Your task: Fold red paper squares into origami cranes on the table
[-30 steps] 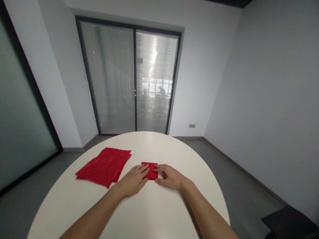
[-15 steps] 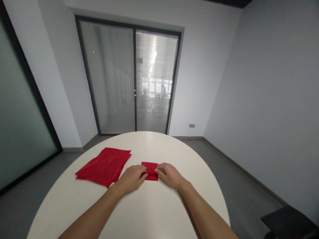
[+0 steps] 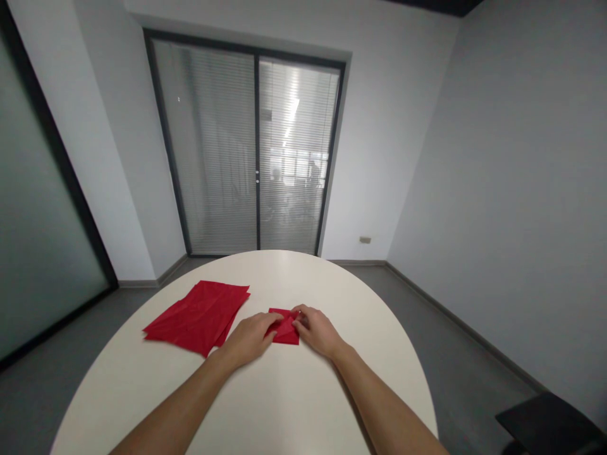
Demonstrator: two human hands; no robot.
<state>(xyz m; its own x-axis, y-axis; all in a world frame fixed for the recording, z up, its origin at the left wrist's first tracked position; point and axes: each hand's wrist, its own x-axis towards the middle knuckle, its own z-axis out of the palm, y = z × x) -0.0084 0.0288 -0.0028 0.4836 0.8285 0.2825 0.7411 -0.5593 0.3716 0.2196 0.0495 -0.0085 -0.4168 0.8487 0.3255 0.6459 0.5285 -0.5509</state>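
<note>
A small folded red sheet, thin like paper or cloth, lies on the round table between my hands. My left hand holds its left side, fingers curled on it and thumb at the near left. At the right edge my right hand pinches part of the sheet, and a crease stands up near these fingertips. The fingers partly hide the folds. To the left, beyond my left forearm, several larger red sheets lie in a loose, overlapping pile.
The round cream table carries all the red sheets. A glazed partition with blinds stands behind it. A dark chair is on the floor at the lower right. Plain walls rise at both sides.
My right fingers have shifted slightly up and left over the folded sheet, and its top layer now looks lifted and creased. My left fingers moved a little. The pile stays put.
</note>
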